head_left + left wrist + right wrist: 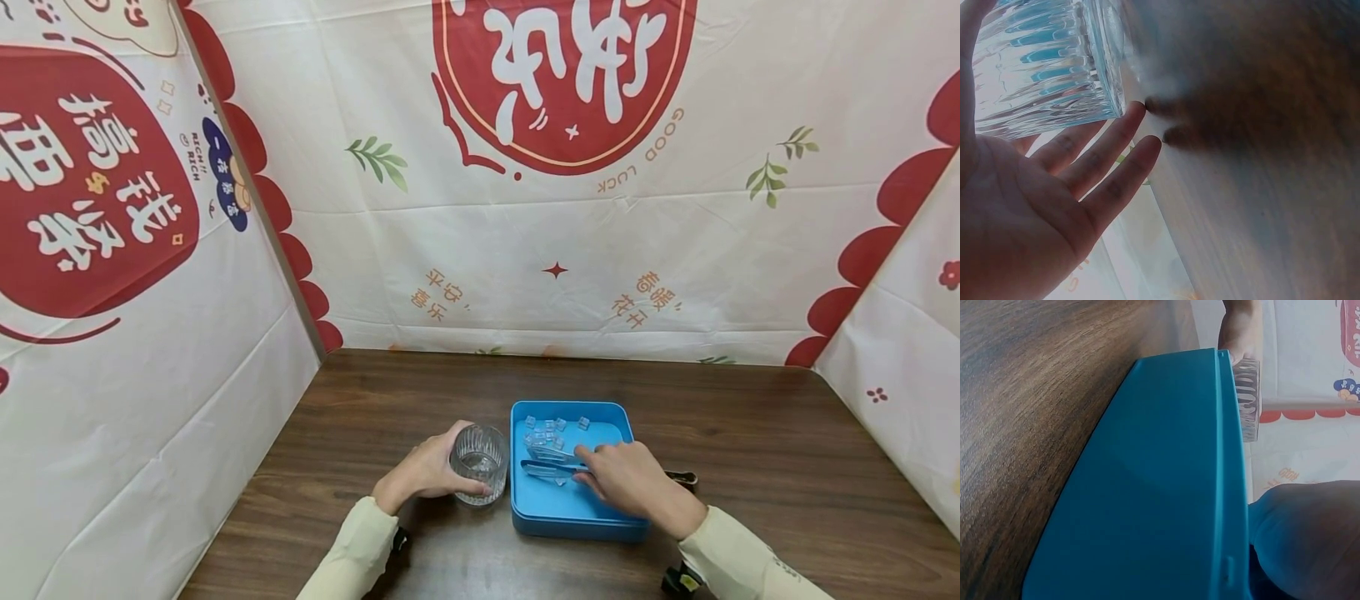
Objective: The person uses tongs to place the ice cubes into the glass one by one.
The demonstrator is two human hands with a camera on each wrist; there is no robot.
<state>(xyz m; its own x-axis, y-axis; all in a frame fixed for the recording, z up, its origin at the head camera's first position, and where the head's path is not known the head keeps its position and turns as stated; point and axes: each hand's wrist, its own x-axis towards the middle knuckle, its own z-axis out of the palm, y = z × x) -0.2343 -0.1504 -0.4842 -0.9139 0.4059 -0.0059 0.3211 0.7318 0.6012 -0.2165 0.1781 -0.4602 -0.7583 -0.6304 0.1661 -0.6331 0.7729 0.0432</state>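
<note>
Right hand (633, 477) pinches tongs (549, 467) inside the box (581, 528)
Left of the box, the left hand (427, 468) grips a glass (482, 454); too light a squeeze could let clear cubes (583, 423) slip.

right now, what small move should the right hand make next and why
Probably ease the tongs in the right hand toward the clear cubes and try to pinch one: several lie loose in the blue box just past the tongs, and the left hand holds the glass close beside the box.
</note>
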